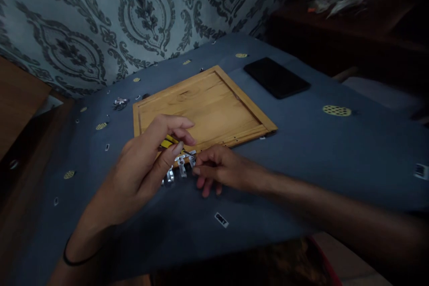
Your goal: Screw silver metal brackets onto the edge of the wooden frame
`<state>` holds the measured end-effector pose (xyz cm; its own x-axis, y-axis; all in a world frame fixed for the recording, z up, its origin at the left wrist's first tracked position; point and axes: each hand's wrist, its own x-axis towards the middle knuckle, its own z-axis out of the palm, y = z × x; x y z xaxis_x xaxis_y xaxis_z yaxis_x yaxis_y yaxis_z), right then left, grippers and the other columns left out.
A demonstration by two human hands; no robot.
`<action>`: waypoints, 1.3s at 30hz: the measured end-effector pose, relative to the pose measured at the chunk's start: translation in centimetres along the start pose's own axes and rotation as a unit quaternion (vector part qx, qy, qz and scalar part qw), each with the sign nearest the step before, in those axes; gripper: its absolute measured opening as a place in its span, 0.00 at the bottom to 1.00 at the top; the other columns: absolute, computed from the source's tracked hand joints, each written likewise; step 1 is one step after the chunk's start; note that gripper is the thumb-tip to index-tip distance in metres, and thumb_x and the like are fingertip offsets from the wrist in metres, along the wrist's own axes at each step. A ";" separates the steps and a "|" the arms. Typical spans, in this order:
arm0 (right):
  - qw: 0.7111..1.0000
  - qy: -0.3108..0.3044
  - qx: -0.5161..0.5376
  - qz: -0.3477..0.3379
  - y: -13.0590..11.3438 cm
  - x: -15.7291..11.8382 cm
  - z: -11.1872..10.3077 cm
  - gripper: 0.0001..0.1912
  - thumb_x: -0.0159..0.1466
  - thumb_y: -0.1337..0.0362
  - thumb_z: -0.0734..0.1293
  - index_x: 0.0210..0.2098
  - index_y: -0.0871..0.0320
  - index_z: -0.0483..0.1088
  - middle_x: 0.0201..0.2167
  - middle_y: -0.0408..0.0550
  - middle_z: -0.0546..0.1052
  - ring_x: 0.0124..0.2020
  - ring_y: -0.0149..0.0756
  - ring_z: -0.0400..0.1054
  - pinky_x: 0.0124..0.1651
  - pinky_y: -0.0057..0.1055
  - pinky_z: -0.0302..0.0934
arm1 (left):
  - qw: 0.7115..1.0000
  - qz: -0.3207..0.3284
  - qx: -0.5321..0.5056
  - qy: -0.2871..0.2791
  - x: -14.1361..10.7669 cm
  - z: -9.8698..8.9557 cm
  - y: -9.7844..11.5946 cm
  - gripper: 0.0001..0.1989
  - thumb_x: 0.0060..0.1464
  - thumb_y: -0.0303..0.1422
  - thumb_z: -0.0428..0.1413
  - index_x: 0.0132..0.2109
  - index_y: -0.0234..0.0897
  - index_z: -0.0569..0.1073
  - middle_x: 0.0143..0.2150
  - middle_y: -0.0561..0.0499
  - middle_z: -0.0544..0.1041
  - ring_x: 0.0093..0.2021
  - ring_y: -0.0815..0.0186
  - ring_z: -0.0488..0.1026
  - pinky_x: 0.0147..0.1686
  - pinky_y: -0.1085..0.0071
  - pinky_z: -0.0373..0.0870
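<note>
Along the near edge of the honey-brown, rimmed board (204,107), shiny silver clips (181,167) are set; above that edge a yellow screwdriver (167,142) is gripped by the left hand (142,163); the rightmost clip (192,160) is pinched by the right hand (223,170)

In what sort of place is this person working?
Probably a room in a home: the ornately patterned wall, the blue tablecloth with yellow prints and the wooden furniture suggest it.

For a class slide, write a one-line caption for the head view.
The left hand holds a yellow-handled tool at metal pieces along a wooden panel, the right hand beside them.
</note>
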<state>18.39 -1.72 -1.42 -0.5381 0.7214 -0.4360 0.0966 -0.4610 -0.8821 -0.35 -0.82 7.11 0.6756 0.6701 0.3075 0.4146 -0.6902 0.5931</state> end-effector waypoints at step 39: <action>1.000 0.005 -0.009 0.007 -0.7 -0.4 0.1 0.14 0.69 0.72 0.63 0.25 0.61 0.64 0.21 0.40 0.74 0.19 0.23 0.72 0.18 0.16 0.59 | 0.914 -0.055 -0.357 0.184 3.3 4.9 -0.3 0.05 0.64 0.30 0.53 0.43 0.40 0.74 0.18 0.61 0.56 0.17 0.72 0.53 0.19 0.73 0.55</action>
<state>18.49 -1.72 -0.67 -0.5280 0.7201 -0.4503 0.1195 -0.4620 -0.8788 4.75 0.23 4.26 0.3489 0.8621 0.3675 -0.1246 -0.3460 0.9299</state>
